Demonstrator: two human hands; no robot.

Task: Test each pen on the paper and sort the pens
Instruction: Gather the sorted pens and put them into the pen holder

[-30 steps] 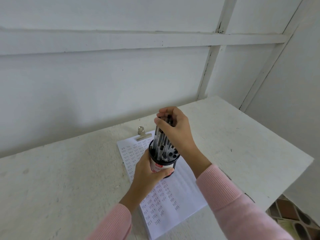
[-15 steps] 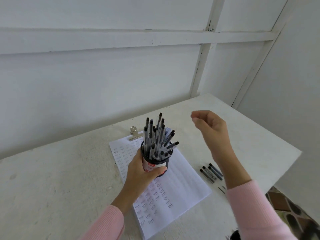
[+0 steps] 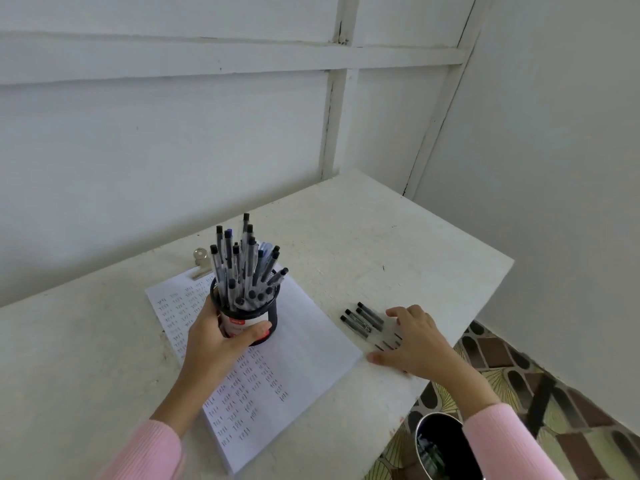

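On the worktop (image 3: 398, 237), near its right edge: loose pens (image 3: 363, 318), three or four, lying side by side just beside the paper (image 3: 304, 341); your right hand (image 3: 412, 344) is spread flat over their near ends, fingers (image 3: 403, 311) released, gripping nothing. At mid-worktop, on the paper: one black mesh pen cup (image 3: 249, 320), upright, full of capped pens; your left hand (image 3: 216, 341) is wrapped round its wall, grasping it. Paper: clipped sheets, rows of test marks, clip (image 3: 201, 259) at the far corner. Below the right edge: a dark bin (image 3: 446, 445), contents unclear. Step in hand, by my reading: tending the sorted row between tests. Next move: draw one pen from the cup, uncap it, and try it on a bare patch of paper.
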